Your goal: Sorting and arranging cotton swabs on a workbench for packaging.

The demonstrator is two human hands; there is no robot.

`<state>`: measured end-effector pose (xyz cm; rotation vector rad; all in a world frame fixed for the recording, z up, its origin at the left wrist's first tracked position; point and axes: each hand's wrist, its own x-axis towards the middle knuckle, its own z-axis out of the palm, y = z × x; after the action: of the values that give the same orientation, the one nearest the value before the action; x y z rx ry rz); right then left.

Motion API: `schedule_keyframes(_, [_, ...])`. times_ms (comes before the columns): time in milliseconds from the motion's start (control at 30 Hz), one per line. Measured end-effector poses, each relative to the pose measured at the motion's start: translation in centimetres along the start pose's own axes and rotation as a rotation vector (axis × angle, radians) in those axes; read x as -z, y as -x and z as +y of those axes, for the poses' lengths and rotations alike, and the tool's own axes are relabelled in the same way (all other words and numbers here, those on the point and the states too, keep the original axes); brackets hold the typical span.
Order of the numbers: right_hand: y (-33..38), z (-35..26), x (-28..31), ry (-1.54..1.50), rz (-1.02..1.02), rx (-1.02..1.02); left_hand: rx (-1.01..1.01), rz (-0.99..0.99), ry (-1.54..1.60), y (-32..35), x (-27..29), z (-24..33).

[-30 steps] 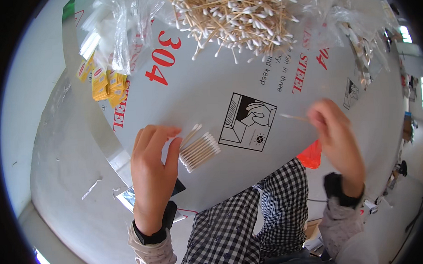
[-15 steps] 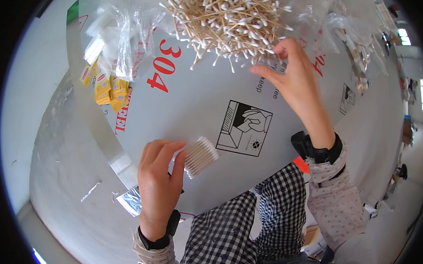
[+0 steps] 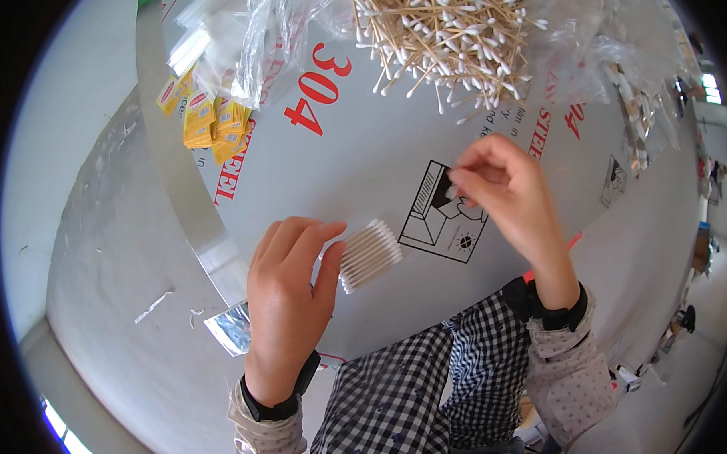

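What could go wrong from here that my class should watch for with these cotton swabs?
1. The left hand curls close beside the neat row of swabs, and no band shows around them, so a small nudge might skew the row.

2. In the loose pile, swabs cross and jut out at many angles, so pulling one out could drag others along.

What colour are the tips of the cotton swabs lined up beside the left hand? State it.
The tips of the lined-up cotton swabs are white; see the head view.
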<state>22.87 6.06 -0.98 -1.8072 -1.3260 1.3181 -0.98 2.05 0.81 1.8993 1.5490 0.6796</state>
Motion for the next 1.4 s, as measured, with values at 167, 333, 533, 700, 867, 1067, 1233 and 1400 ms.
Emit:
schedule_keyframes(167, [-0.7, -1.7, -0.4, 0.009, -0.16, 0.238, -0.015, -0.004, -0.011, -0.3, 0.2, -0.2])
schedule_keyframes(333, [-3.7, -1.7, 0.3, 0.526, 0.151, 0.695, -0.017, 0.028, -0.051, -0.7, 0.7, -0.7])
schedule_keyframes(533, [-4.2, -2.4, -2.1, 0.853, 0.166, 0.683, -0.02, 0.033, -0.125, -2.9, 0.5, -0.6])
schedule_keyframes(700, [-2.3, -3.4, -4.4, 0.536, -0.06, 0.539, -0.045, 0.095, -0.174, -3.3, 0.9, -1.4])
schedule_keyframes(867, [1.1, -4.2, -7.1, 0.26, -0.178, 0.508, 0.022, 0.085, -0.118, -3.4, 0.5, -2.1])
schedule_keyframes(1067, [0.8, -3.7, -5.0, 0.275, -0.179, 0.515, 0.081, 0.122, -0.14, -3.5, 0.7, -2.5])
schedule_keyframes(1233, [-1.0, -3.0, -4.0, 0.576, -0.116, 0.66, 0.117, 0.132, -0.161, -4.3, 0.5, -2.1])
schedule_keyframes(1400, [-2.8, -2.9, -4.0, 0.782, -0.164, 0.855, 0.06, 0.001, -0.238, -4.6, 0.8, -2.0])
